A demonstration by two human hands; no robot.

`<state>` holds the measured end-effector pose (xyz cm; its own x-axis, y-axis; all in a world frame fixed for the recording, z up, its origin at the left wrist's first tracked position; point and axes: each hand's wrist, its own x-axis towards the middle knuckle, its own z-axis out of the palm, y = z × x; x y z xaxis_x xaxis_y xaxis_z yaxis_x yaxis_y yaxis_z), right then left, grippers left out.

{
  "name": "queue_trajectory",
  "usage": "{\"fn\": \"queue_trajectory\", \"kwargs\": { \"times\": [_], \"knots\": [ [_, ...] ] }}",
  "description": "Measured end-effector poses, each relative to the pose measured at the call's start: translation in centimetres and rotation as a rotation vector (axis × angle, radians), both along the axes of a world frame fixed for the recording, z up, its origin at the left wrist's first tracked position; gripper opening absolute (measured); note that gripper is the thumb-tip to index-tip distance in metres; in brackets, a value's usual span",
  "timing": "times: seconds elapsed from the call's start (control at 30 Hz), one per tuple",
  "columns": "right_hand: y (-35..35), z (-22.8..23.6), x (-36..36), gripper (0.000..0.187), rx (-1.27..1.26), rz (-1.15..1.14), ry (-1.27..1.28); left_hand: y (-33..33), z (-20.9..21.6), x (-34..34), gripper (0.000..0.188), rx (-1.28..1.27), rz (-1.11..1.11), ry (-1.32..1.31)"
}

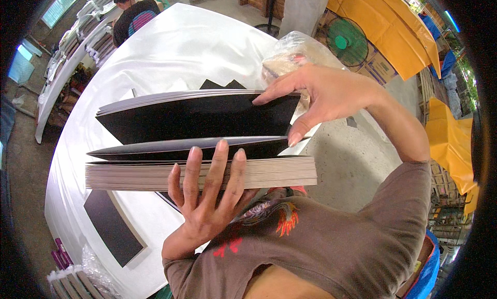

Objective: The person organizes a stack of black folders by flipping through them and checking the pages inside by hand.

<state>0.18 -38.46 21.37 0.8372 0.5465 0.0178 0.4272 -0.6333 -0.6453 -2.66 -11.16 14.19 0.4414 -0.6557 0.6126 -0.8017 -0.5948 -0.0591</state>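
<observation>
A thick stack of black boards with pale cut edges [202, 174] stretches crosswise in front of me. My left hand [207, 206] holds the stack, its fingers spread up over the long pale edge. My right hand [323, 94] is at the right end of the fanned boards. Its fingers rest along the top of a lifted group of black boards [191, 117]. The right thumb presses the end of a separate, slightly bowed black board [176, 145] between that group and the thick stack. Gaps show between these layers.
A white sheet-covered table [191, 40] lies beneath, with a loose black board [115, 227] at lower left. Beyond are a clear plastic bag [295, 48], a green fan [346, 42] and a seated person [132, 17]. Stacked bundles [98, 50] stand at left.
</observation>
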Motion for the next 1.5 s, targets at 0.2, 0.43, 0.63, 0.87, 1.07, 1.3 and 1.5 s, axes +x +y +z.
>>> {"fn": "queue_trajectory", "kwargs": {
  "times": [0.2, 0.43, 0.63, 0.87, 1.07, 1.3, 1.5],
  "knots": [
    [1.1, 1.9, -0.1, 0.037, 0.067, -0.134, 0.224, 0.4, -0.9, 0.2, 0.056, -0.021, -0.013, -0.101],
    [0.5, 0.2, -0.1, 0.046, -0.002, -0.022, 0.004, 0.3, 0.1, -0.3, 0.054, 0.044, 0.049, -0.076],
    [0.6, 0.9, -0.5, 0.084, -0.128, -0.026, -0.015, 0.0, 0.2, -0.5, 0.055, 0.028, 0.075, -0.050],
    [0.4, 1.0, -0.5, 0.083, -0.225, -0.011, -0.041, 0.1, 0.1, -0.4, 0.043, 0.075, 0.116, -0.064],
    [1.1, 2.6, -0.2, 0.058, -0.042, -0.011, 0.250, 0.1, -0.5, -0.3, 0.044, -0.017, 0.091, -0.038],
    [1.0, 1.1, -0.8, 0.064, -0.148, -0.072, 0.133, 0.4, 0.2, -0.8, 0.041, 0.061, 0.110, -0.089],
    [0.8, 0.9, -0.9, 0.089, -0.178, 0.001, -0.003, 0.2, 0.3, -0.9, 0.042, 0.084, 0.147, -0.081]
  ]
}}
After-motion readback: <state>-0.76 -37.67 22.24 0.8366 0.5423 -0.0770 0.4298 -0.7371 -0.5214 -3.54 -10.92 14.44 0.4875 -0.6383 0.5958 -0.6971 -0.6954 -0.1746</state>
